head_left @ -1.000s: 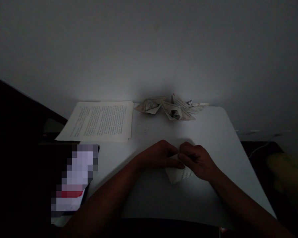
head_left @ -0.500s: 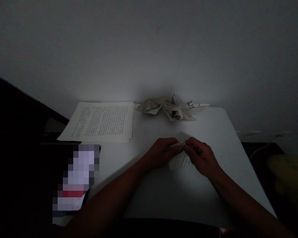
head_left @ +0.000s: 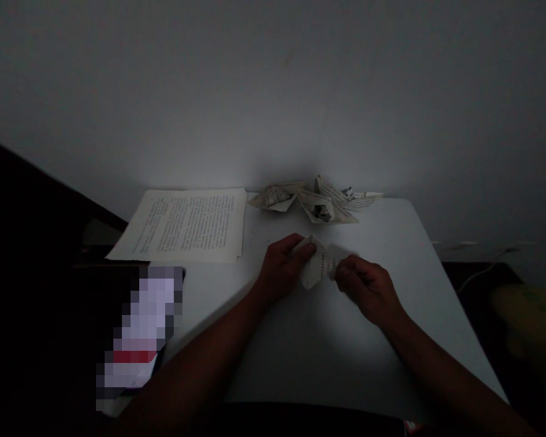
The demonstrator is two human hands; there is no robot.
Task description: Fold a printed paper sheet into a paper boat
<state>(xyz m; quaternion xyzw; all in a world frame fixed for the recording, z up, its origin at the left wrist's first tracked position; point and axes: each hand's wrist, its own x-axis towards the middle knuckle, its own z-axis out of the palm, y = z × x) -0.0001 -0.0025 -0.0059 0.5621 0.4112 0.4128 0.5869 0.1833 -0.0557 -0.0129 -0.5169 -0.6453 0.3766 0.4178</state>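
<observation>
A small folded piece of printed paper (head_left: 315, 265) is raised over the white table (head_left: 291, 358). My left hand (head_left: 283, 265) is closed on its left side, the thumb lying across the paper's upper face. Just off the paper's right edge, my right hand (head_left: 364, 285) has its fingers curled together. That edge is smeared by motion, so I cannot tell whether the right fingertips touch it or hold anything. Beyond my hands, folded paper boats (head_left: 273, 197) sit at the table's back, one of them a nearer boat (head_left: 341, 213) with a dark crumpled piece inside.
At the back left lies a stack of printed sheets (head_left: 191, 224). A phone (head_left: 141, 328) with a blurred-out screen rests by the table's left edge, close to my left forearm. The pale wall (head_left: 273, 91) rises behind the table. A yellowish object (head_left: 532, 321) and a cable are off to the right.
My left hand has moved slightly left and up with the folded paper, which now turns more of its face to me. My right hand has come apart from the left, staying almost in place.
</observation>
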